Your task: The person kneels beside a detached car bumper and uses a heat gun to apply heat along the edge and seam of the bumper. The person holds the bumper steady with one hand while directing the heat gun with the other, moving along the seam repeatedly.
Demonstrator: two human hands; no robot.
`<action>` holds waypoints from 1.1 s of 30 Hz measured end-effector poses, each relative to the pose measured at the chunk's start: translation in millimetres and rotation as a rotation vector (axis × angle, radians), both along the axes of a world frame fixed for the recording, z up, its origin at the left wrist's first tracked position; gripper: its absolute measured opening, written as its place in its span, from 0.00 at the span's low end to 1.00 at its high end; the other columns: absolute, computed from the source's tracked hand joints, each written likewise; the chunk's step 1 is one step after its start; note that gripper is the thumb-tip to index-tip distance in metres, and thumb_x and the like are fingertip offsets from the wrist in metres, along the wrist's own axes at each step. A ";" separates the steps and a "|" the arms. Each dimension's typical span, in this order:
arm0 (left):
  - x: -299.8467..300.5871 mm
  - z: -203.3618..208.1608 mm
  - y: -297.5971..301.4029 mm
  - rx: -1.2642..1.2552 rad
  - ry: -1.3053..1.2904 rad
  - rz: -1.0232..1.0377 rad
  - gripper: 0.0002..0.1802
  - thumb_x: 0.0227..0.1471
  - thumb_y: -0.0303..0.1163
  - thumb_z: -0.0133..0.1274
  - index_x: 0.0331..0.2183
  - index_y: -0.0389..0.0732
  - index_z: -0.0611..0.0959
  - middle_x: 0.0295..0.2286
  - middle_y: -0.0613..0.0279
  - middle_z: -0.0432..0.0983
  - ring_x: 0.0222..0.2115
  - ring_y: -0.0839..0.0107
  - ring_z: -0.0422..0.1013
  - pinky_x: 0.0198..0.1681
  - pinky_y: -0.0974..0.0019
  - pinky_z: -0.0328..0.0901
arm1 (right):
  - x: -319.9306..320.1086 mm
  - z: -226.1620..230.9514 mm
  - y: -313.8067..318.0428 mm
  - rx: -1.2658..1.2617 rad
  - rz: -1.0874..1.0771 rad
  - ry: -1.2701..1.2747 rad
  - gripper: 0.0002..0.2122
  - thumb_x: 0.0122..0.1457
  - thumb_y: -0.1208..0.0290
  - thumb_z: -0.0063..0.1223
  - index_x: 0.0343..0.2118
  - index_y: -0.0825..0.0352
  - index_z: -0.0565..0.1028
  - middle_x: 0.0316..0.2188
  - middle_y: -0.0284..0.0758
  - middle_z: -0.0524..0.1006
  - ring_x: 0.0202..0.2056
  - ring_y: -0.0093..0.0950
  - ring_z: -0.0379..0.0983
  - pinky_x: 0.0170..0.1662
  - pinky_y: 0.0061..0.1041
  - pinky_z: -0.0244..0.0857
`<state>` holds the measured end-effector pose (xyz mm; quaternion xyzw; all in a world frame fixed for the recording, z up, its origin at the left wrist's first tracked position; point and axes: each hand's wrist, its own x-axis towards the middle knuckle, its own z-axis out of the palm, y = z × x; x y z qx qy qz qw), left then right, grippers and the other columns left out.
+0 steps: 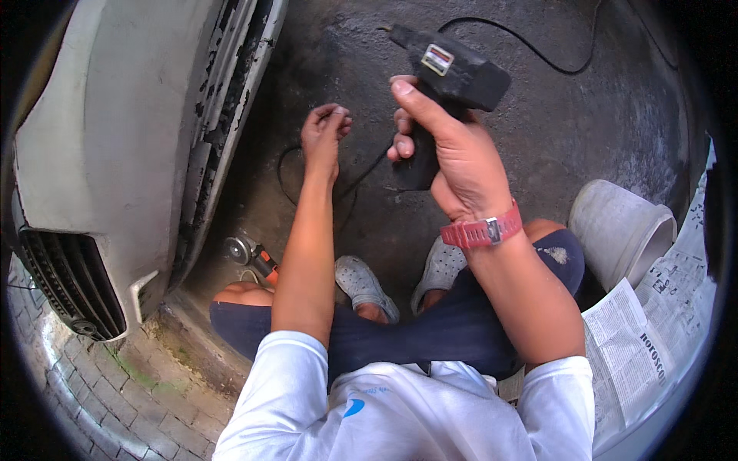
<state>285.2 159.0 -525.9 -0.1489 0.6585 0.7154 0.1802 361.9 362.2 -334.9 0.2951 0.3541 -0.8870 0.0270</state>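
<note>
My right hand (461,150), with a red watch at the wrist, is closed round the handle of a black corded pistol-grip power tool (461,73). The tool's thin metal tip points to the left, raised above the dark floor. To its left is my left hand (327,132), the fingers curled and pressed together in a pinch; anything between them is too small to make out. Left of that hand, without contact, stands a grey car bumper (127,115) with chipped paint along its edge.
Black cord (530,42) loops over the concrete floor (600,107). An orange and black angle grinder (257,257) lies by my left knee. On the right, a whitish bucket (615,223) lies tipped beside newspaper sheets (630,353). Paving bricks (115,399) lie at the lower left.
</note>
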 end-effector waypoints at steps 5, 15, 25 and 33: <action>-11.8 64.9 -16.5 0.381 0.000 0.148 0.13 0.65 0.29 0.61 0.50 0.41 0.83 0.39 0.64 0.83 0.38 0.77 0.80 0.44 0.73 0.76 | -4.6 -1.3 -4.9 0.223 0.182 0.103 0.19 0.62 0.64 0.70 0.52 0.67 0.81 0.32 0.27 0.79 0.30 0.17 0.72 0.34 0.22 0.70; -31.2 141.3 -39.2 0.716 0.098 0.198 0.14 0.65 0.25 0.59 0.52 0.41 0.83 0.43 0.64 0.83 0.44 0.75 0.80 0.50 0.71 0.77 | 8.4 16.1 -7.9 0.759 0.439 0.339 0.24 0.60 0.54 0.71 0.49 0.69 0.81 0.39 0.39 0.84 0.39 0.31 0.81 0.45 0.31 0.73; -29.6 141.4 -41.1 0.945 0.031 0.324 0.10 0.62 0.24 0.61 0.46 0.40 0.86 0.45 0.57 0.83 0.43 0.72 0.80 0.49 0.69 0.77 | 18.3 19.0 -14.8 0.671 0.410 0.514 0.29 0.59 0.57 0.74 0.57 0.66 0.73 0.37 0.32 0.84 0.30 0.17 0.76 0.28 0.18 0.68; -26.3 148.8 -37.5 1.007 0.051 0.274 0.12 0.64 0.30 0.61 0.50 0.47 0.85 0.46 0.65 0.83 0.48 0.71 0.78 0.58 0.62 0.70 | 24.7 27.0 -13.2 0.427 0.432 0.460 0.36 0.56 0.62 0.76 0.63 0.71 0.68 0.50 0.37 0.77 0.45 0.26 0.81 0.51 0.28 0.74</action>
